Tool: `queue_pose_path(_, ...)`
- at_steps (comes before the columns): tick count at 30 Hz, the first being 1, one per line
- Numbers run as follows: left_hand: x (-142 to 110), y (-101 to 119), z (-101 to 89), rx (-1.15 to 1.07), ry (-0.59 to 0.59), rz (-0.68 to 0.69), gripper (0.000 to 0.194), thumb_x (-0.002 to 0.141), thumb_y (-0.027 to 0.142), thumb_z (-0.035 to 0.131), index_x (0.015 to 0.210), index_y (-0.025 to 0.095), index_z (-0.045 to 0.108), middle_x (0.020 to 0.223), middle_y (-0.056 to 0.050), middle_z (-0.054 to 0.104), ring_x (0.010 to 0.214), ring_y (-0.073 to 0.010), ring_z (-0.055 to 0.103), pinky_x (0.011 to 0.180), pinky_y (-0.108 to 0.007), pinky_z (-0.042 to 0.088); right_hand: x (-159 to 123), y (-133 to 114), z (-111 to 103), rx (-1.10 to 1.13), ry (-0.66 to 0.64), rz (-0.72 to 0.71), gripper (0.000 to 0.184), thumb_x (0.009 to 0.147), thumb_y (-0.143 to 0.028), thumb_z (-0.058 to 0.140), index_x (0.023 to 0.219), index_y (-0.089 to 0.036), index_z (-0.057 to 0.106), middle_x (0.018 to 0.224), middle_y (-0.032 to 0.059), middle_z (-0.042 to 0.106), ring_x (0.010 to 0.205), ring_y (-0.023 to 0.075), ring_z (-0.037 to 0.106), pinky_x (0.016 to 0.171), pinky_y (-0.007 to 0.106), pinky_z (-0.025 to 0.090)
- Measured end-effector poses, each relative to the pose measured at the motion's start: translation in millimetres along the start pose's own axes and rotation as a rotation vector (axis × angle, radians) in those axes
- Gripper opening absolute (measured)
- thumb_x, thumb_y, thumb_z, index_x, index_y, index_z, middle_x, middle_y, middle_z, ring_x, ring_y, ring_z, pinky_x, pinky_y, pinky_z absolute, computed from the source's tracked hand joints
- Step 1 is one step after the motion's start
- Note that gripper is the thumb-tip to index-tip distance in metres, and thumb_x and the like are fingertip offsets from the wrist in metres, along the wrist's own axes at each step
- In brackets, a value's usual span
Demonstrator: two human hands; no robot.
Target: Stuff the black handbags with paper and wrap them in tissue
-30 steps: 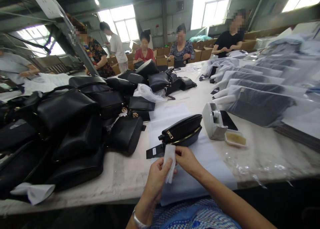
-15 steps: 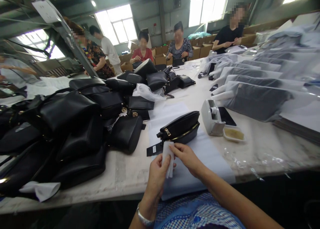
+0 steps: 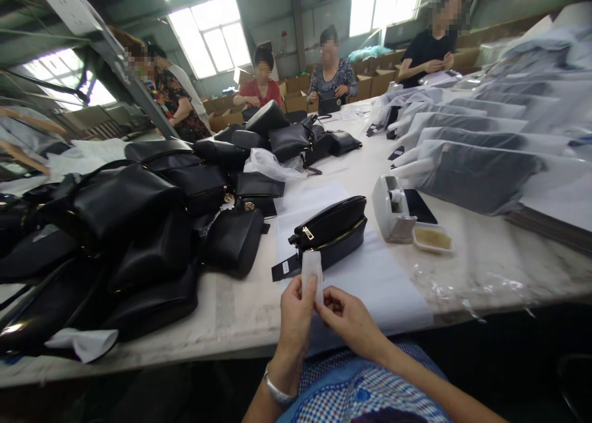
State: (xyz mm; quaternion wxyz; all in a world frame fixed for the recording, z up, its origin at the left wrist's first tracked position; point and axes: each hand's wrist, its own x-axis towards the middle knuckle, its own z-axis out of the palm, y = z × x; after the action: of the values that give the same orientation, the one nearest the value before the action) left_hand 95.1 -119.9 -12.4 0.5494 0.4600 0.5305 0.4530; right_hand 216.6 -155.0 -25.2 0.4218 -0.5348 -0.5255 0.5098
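Observation:
My left hand (image 3: 296,309) is closed on a narrow folded strip of white tissue paper (image 3: 311,267), held upright with the thumb across its front. Fingers of my right hand (image 3: 348,318) pinch the strip's lower right edge. Just beyond the strip lies a black handbag (image 3: 335,229) with gold zips, one of them partly open. A black tag (image 3: 283,269) with a white label sticks out at its left end. Beneath the bag is a white sheet (image 3: 383,281) spread on the table.
A pile of black bags (image 3: 134,207) covers the left side. To the right stand a tape dispenser (image 3: 391,210) and a shallow tub of yellowish stuff (image 3: 432,238). Wrapped bags (image 3: 485,170) line the far right. Several people work across the table (image 3: 245,306).
My right hand has slid from the top of the paper strip down to its lower right edge. The strip now looks flatter and narrower.

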Motion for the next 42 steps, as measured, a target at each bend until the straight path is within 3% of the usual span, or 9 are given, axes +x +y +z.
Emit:
queue_pose_path(5, -16.4, 2.5, -14.7, -0.165, -0.172, -0.17, 0.046, 0.083, 0.055, 0.061, 0.109, 0.017, 0.066, 0.102, -0.008, 0.07, 0.093, -0.023, 0.064, 0.078, -0.03, 0.051, 0.1, 1.2, 0.4, 0.021, -0.004, 0.0, 0.021, 0.087, -0.038, 0.059, 0.08, -0.018, 0.061, 0.067, -0.0028, 0.058, 0.061, 0.0126, 0.052, 0.056, 0.022, 0.041)
queue_pose_path(10, -25.7, -6.7, -25.3, -0.083, -0.117, -0.224, 0.045, 0.076, 0.054, 0.07, 0.097, 0.015, 0.07, 0.092, -0.008, 0.072, 0.086, -0.0225, 0.065, 0.076, -0.029, 0.052, 2.9, -8.7, -21.9, -0.199, -0.08, -0.148, 0.02, 0.088, -0.036, 0.06, 0.087, -0.02, 0.071, 0.077, 0.0, 0.07, 0.067, 0.0153, 0.061, 0.063, 0.025, 0.047)
queue_pose_path(12, -23.2, -10.0, -26.8, -0.066, -0.113, -0.223, 0.046, 0.076, 0.055, 0.069, 0.098, 0.015, 0.07, 0.091, -0.007, 0.073, 0.087, -0.0221, 0.065, 0.077, -0.029, 0.052, 9.2, -15.8, -57.9, -0.334, 0.072, -0.25, 0.021, 0.089, -0.036, 0.06, 0.098, -0.022, 0.072, 0.091, 0.0022, 0.073, 0.078, 0.0178, 0.065, 0.076, 0.028, 0.05)
queue_pose_path(17, -17.6, -11.4, -23.3, -0.127, -0.154, -0.273, 0.049, 0.076, 0.056, 0.069, 0.101, 0.014, 0.069, 0.103, -0.011, 0.071, 0.1, -0.0259, 0.064, 0.083, -0.034, 0.054, 42.7, -19.0, -193.1, -0.655, 0.823, -0.316, 0.032, 0.088, -0.041, 0.058, 0.109, -0.021, 0.071, 0.131, 0.0098, 0.061, 0.122, 0.0274, 0.053, 0.108, 0.042, 0.035)
queue_pose_path(21, -17.6, -12.5, -17.0, -0.154, -0.104, -0.256, 0.051, 0.071, 0.056, 0.074, 0.097, 0.013, 0.069, 0.094, -0.011, 0.072, 0.093, -0.025, 0.066, 0.079, -0.033, 0.055, 79.8, 1.4, -254.6, -0.548, 0.825, -0.027, 0.033, 0.081, -0.046, 0.062, 0.08, -0.017, 0.078, 0.132, 0.0135, 0.06, 0.128, 0.0352, 0.048, 0.111, 0.045, 0.029)
queue_pose_path(26, -17.1, -17.2, -17.0, -0.161, -0.054, -0.243, 0.051, 0.068, 0.056, 0.076, 0.093, 0.012, 0.069, 0.086, -0.009, 0.072, 0.083, -0.0224, 0.066, 0.075, -0.031, 0.054, 96.9, 14.0, -244.6, -0.404, 0.791, -0.031, 0.034, 0.079, -0.046, 0.065, 0.085, -0.015, 0.079, 0.129, 0.014, 0.063, 0.117, 0.0295, 0.059, 0.106, 0.04, 0.037)
queue_pose_path(32, -17.1, -18.0, -19.3, -0.143, -0.068, -0.219, 0.047, 0.072, 0.055, 0.073, 0.093, 0.013, 0.069, 0.086, -0.008, 0.073, 0.083, -0.0202, 0.066, 0.075, -0.027, 0.052, 61.4, 6.9, -196.6, -0.102, 0.942, -0.232, 0.033, 0.075, -0.048, 0.073, 0.088, -0.018, 0.077, 0.12, 0.0102, 0.068, 0.11, 0.0257, 0.062, 0.099, 0.037, 0.046)
queue_pose_path(37, -17.9, -16.5, -16.6, -0.159, -0.049, -0.23, 0.048, 0.071, 0.054, 0.074, 0.093, 0.013, 0.069, 0.087, -0.008, 0.073, 0.082, -0.0205, 0.066, 0.072, -0.027, 0.052, 47.4, 23.4, -175.9, 0.411, 0.823, 0.026, 0.036, 0.063, -0.047, 0.083, 0.081, -0.017, 0.075, 0.087, 0.0077, 0.074, 0.072, 0.0175, 0.068, 0.065, 0.028, 0.058)
queue_pose_path(42, -18.3, -11.0, -18.3, -0.161, -0.068, -0.237, 0.05, 0.069, 0.054, 0.076, 0.094, 0.012, 0.069, 0.085, -0.009, 0.073, 0.084, -0.0219, 0.067, 0.075, -0.029, 0.053, 55.0, 41.9, -184.7, 0.405, 0.835, 0.088, 0.035, 0.056, -0.042, 0.088, 0.072, -0.015, 0.073, 0.068, 0.0059, 0.071, 0.054, 0.0124, 0.061, 0.052, 0.025, 0.056)
